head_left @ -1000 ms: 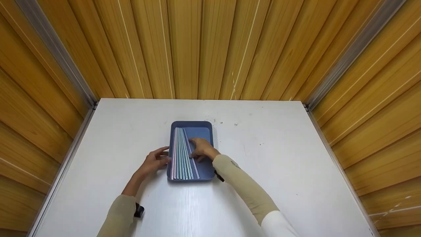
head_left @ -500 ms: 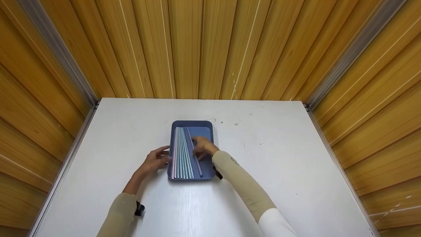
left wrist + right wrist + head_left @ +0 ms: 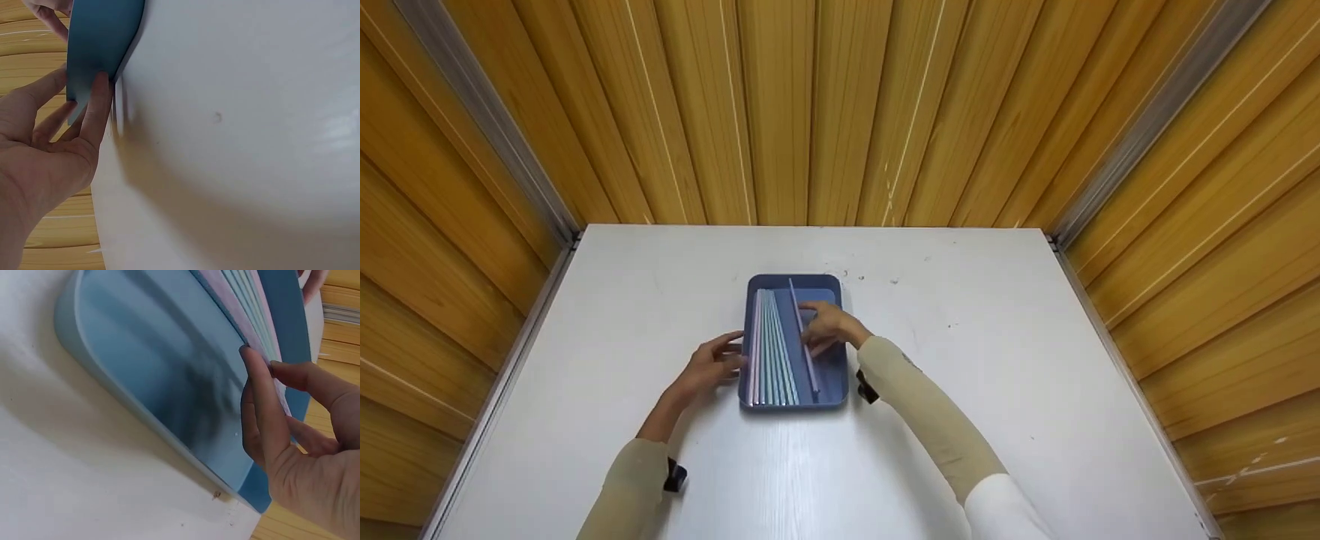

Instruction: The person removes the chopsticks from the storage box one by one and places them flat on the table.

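Observation:
A long blue tray [image 3: 831, 401] lies on the white table. Along its left side lie several long, thin pastel sticks [image 3: 772, 352] in pink and green, nearly parallel and close together. My right hand [image 3: 829, 328] is over the tray and pinches a lilac stick [image 3: 811, 367] between thumb and fingertips. That stick is apart from the row, its far end by the tray's far wall. In the right wrist view, thumb and index finger [image 3: 264, 394] meet at the lilac stick. Relaxed fingers of my left hand [image 3: 709, 371] touch the tray's left wall [image 3: 104, 42] from outside.
The table [image 3: 960, 360] stretches around the tray on all sides. Yellow wood-look panels [image 3: 780, 112] stand behind it and at both sides, with grey metal rails in the corners. Dark wrist cameras [image 3: 675, 476] sit on both forearms.
The right hand has drawn the lilac stick away from the row toward the right and raised it somewhat. The left hand stays at the tray's wall.

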Demonstrator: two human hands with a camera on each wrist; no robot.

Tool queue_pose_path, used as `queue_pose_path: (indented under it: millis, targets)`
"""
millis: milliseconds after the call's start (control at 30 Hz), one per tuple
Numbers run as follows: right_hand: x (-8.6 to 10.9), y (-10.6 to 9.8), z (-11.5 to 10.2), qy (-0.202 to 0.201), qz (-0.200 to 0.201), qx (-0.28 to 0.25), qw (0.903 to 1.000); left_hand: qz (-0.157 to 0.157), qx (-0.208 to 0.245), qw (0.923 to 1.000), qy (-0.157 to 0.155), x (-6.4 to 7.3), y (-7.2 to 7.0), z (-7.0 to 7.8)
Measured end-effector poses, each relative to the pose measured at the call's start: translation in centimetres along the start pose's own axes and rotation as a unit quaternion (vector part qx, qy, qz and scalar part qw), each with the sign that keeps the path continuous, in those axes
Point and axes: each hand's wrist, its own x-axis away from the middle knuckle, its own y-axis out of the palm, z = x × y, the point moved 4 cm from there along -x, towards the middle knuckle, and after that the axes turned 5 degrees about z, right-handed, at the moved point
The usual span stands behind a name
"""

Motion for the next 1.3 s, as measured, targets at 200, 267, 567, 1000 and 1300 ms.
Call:
queue_pose_path:
  millis: [200,267,567,1000,1300]
  targets:
    - [2.2,-3.0,-0.6,-0.034,-0.002,0.002,0.9994,-0.013,0.002,0.9998,0.015,0.4,-0.1,-0.3]
    - [2.8,-4.3,-0.8,-0.049,-0.001,0.0,0.9988,-0.016,0.003,0.9998,0.015,0.6,-0.3,-0.4]
    - [4.7,-9.4,0.5,-0.05,0.014,-0.007,0.9986,0.001,-0.013,0.9998,0.012,0.1,-0.9,-0.2]
    - [4.7,-11.9,4.0,-0.039,0.049,-0.023,0.9978,-0.005,-0.003,1.0,-0.001,-0.4,-0.5,0.5]
    - [4.2,-10.4,6.9,-0.032,0.058,-0.024,0.9975,0.0,0.0,1.0,-0.001,0.4,-0.2,-0.2]
